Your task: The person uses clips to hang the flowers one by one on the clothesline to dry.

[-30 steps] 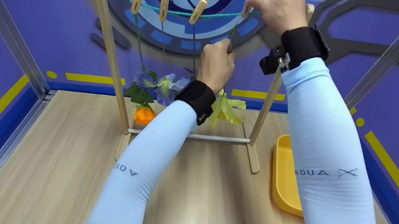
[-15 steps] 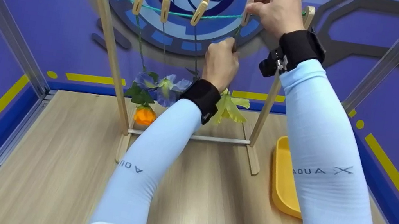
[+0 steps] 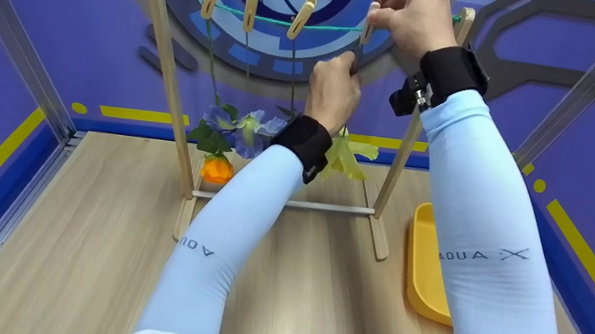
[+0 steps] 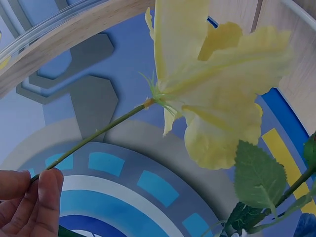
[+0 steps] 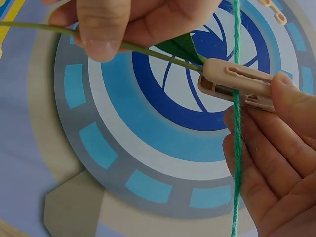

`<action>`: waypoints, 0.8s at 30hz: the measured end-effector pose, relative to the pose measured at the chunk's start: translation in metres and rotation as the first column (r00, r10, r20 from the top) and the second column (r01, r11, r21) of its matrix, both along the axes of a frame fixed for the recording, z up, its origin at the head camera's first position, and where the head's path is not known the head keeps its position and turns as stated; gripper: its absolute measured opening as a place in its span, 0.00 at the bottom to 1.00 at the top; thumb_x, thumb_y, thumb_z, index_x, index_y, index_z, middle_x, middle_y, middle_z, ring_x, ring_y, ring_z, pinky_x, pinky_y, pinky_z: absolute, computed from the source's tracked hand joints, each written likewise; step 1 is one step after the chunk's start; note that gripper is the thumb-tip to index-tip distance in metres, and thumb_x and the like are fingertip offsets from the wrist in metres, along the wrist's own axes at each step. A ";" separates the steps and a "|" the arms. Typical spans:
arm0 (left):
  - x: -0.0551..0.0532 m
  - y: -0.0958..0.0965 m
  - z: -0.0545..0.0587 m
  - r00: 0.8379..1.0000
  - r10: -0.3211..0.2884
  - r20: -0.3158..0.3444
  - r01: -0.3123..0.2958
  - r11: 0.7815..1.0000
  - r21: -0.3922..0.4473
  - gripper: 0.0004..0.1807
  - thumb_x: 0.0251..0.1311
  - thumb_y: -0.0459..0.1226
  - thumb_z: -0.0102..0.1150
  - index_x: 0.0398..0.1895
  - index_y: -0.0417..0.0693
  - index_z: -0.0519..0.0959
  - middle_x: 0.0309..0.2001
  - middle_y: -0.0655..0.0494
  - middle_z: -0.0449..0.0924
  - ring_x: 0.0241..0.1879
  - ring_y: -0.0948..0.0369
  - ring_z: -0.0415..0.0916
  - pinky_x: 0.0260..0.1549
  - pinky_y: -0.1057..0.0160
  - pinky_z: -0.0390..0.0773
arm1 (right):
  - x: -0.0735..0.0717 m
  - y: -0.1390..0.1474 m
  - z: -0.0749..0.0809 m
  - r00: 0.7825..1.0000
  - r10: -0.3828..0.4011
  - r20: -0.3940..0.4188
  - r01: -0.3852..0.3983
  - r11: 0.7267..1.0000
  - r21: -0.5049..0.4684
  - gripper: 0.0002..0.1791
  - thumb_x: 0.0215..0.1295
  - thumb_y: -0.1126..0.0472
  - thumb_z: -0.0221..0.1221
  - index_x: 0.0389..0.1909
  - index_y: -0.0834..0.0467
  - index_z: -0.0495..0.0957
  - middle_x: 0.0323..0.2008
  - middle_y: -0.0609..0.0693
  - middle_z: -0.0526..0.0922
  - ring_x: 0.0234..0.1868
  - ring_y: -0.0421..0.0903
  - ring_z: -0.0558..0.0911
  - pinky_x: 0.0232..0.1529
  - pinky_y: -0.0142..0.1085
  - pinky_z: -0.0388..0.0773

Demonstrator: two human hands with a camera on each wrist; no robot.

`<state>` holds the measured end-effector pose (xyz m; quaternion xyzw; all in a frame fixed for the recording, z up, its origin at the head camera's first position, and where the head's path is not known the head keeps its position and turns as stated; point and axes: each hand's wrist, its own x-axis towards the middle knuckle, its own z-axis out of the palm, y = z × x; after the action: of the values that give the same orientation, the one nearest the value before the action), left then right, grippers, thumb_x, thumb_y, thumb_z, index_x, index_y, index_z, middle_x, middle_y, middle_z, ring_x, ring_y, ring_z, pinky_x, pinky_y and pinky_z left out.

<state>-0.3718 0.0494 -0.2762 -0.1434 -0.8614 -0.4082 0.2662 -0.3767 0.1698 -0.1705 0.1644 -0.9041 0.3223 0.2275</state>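
Note:
My left hand (image 3: 334, 93) pinches the green stem (image 4: 98, 133) of a yellow flower (image 4: 217, 94) between thumb and fingers, near its upper end. The bloom hangs below the hand in the head view. Up at the right part of the line, my right hand (image 3: 417, 14) holds a beige clothespin (image 5: 232, 74) between thumb and fingers. The teal cord (image 5: 237, 148) passes across the clothespin's jaws. In the right wrist view the stem's end, with a green leaf (image 5: 180, 49) beside it, reaches the clothespin's tip.
Several more clothespins (image 3: 250, 11) on the cord hold hanging flowers, among them an orange one (image 3: 217, 169) and a blue one (image 3: 249, 131). A wooden frame (image 3: 167, 74) carries the cord. A yellow tray (image 3: 427, 269) stands on the table (image 3: 101, 255) at the right, partly behind the right sleeve.
My left hand has moved slightly up and right with the flower, bringing the stem closer to the clothespin. The clothespin in my right hand has come down a little.

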 end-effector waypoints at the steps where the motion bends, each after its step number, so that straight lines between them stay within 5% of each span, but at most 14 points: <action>1: 0.000 0.000 0.000 1.000 0.001 0.000 -0.001 1.000 -0.003 0.07 0.73 0.28 0.55 0.41 0.37 0.83 0.42 0.44 0.87 0.45 0.51 0.86 0.47 0.61 0.82 | 0.000 0.000 0.000 1.000 0.002 0.000 -0.002 1.000 0.003 0.10 0.74 0.63 0.62 0.51 0.62 0.84 0.40 0.49 0.83 0.40 0.33 0.76 0.53 0.33 0.78; 15: 0.000 0.002 -0.001 1.000 -0.023 0.008 0.023 0.999 0.025 0.07 0.74 0.29 0.55 0.41 0.38 0.83 0.41 0.44 0.87 0.43 0.53 0.86 0.43 0.62 0.81 | 0.000 0.001 0.001 0.999 0.012 0.030 -0.012 1.000 0.027 0.15 0.74 0.61 0.62 0.56 0.63 0.82 0.50 0.56 0.84 0.47 0.41 0.79 0.55 0.34 0.77; 24: 0.001 0.004 -0.002 1.000 -0.018 -0.014 0.018 1.000 0.024 0.07 0.73 0.29 0.55 0.37 0.38 0.83 0.39 0.44 0.87 0.42 0.52 0.86 0.42 0.61 0.80 | 0.002 0.000 0.001 1.000 -0.011 0.010 0.011 0.999 0.036 0.12 0.74 0.62 0.61 0.53 0.63 0.83 0.47 0.57 0.85 0.46 0.42 0.81 0.56 0.34 0.79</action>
<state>-0.3713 0.0531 -0.2779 -0.1509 -0.8530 -0.4201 0.2703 -0.3750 0.1699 -0.1697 0.1619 -0.9118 0.3055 0.2214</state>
